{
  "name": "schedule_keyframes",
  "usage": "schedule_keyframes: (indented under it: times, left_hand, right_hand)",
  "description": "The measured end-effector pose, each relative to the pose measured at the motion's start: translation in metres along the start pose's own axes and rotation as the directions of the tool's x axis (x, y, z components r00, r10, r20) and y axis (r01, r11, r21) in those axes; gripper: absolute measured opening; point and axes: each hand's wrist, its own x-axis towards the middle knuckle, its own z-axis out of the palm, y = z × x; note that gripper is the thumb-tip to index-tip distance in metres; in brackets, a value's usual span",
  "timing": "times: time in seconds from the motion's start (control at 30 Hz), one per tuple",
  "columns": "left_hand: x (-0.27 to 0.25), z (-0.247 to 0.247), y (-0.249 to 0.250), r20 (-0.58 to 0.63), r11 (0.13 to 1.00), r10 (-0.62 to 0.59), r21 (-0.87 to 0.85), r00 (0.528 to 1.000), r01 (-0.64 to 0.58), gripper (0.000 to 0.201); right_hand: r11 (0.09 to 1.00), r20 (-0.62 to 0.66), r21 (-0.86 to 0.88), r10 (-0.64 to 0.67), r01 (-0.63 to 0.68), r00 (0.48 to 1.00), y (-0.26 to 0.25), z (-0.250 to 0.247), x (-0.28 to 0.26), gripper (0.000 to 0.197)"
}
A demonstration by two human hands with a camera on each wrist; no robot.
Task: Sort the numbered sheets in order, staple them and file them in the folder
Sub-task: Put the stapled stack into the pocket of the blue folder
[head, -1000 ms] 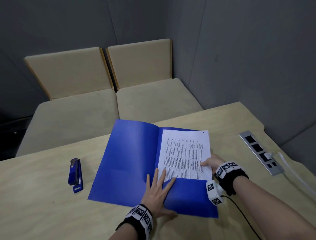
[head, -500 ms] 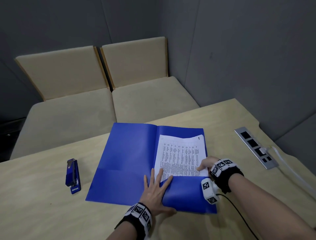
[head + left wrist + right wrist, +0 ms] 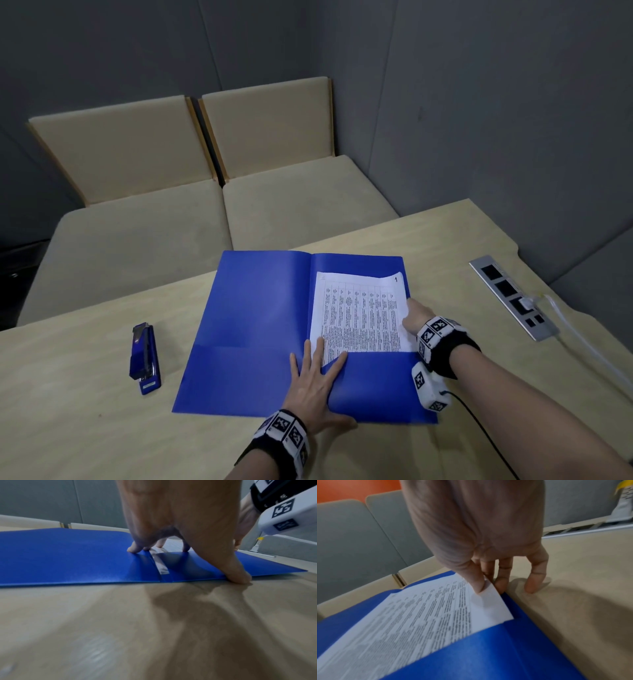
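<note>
So that the folder (image 3: 260,329) is steadied, the left hand (image 3: 313,383) is pressed flat (fingers spread); the sheets (image 3: 359,315) are pinched by the right hand (image 3: 416,313) for pocketing.

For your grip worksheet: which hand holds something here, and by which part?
The right hand pinches the sheets at their right edge. The left hand only presses flat on the folder pocket.

The pale wooden worktop (image 3: 102,428) carries an open blue folder (image 3: 260,325) near its middle, a blue stapler (image 3: 145,358) to the folder's left, and a metal socket strip (image 3: 512,296) set at its right edge.
</note>
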Motion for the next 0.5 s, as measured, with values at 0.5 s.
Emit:
schedule_keyframes:
  times: [0.5]
  left_hand:
    - [0.0,0.011,-0.001,-0.016,0.987,-0.142,-0.083,0.99,0.14,0.121]
  right_hand:
    - [0.956,-0.167,-0.22,-0.232,0.193,0.958,0.005,0.042,-0.06,0.075]
